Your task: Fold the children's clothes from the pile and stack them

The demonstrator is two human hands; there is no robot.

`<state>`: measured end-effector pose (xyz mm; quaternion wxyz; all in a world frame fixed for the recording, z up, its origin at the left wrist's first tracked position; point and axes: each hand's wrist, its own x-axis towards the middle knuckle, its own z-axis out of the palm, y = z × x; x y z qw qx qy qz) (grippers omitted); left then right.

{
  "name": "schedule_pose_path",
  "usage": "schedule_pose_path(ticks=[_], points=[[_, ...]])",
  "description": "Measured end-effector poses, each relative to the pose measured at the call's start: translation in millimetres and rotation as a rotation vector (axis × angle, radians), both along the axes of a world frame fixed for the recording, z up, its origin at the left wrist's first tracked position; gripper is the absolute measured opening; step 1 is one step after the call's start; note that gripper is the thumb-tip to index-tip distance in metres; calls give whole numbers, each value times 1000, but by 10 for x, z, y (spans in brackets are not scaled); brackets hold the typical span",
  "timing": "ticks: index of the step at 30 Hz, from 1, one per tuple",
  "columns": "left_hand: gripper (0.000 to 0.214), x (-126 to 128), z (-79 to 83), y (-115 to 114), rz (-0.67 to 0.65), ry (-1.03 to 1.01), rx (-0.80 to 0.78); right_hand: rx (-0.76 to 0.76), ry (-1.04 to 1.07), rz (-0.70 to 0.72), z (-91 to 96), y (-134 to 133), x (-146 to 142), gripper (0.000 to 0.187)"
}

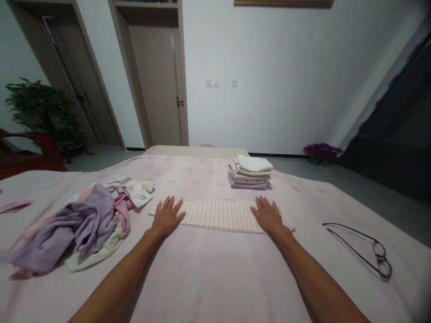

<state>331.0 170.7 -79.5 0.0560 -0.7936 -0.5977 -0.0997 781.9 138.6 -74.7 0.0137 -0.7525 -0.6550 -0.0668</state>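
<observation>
A striped cloth (220, 214), folded into a long narrow band, lies flat on the pink bed sheet (208, 273). My left hand (166, 216) rests palm down on its left end, fingers spread and open. My right hand (268, 215) lies flat on its right end, fingers stretched out. Neither hand grips anything. Behind the cloth, a little to the right, stands a neat stack of folded cloths (249, 172) in white, cream and lilac.
A loose heap of unfolded lilac, pink and cream clothes (81, 224) lies to the left. A pair of glasses (365, 248) lies on the sheet at right. Beyond the bed are grey floor, two doors, a green plant (43, 112) and purple flowers (322, 151).
</observation>
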Motion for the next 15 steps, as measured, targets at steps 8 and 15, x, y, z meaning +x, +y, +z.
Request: schedule_pose_path(ticks=[8,15], points=[[55,-314,56,197,67,-234,-45,48,-55,-154,-41,-217,438,66],[63,-592,222,181,335,-222,-86,112,-42,-158,-53,-220,381,64]])
